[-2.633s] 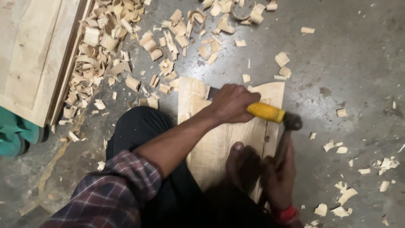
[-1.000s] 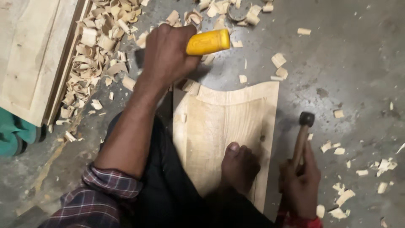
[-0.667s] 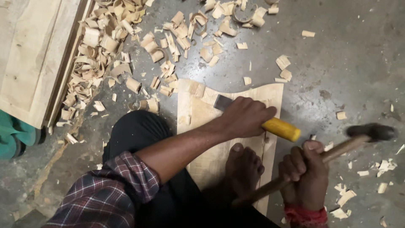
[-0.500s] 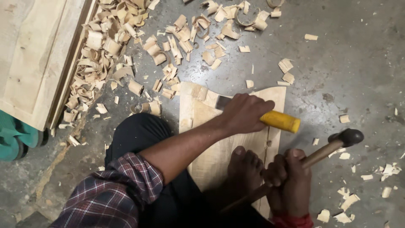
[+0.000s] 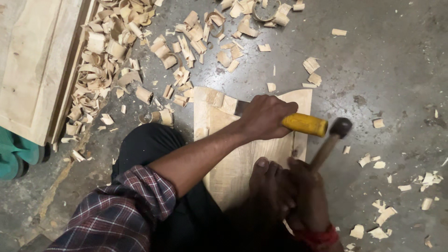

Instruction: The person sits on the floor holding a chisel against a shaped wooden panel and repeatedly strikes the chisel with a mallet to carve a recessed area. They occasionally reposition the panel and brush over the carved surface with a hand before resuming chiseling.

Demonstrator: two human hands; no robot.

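Head view: my left hand keeps its grip clamped on the yellow-handled chisel, its blade on the wood panel lying on the floor. My right hand, grip closed round the mallet, has swung it down to the handle's end, driving another cut.

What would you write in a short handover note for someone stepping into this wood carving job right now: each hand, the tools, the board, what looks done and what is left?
Left hand: closed on the yellow-handled chisel, blade laid on the wooden board.
Right hand: grip shut on the hammer, its head close beside the chisel's handle end.
A bare foot pins the board to the concrete floor.
Done: wood chips lie scattered beyond the board, so much has been cut away.
Left: carving looks unfinished; how much remains I cannot tell.
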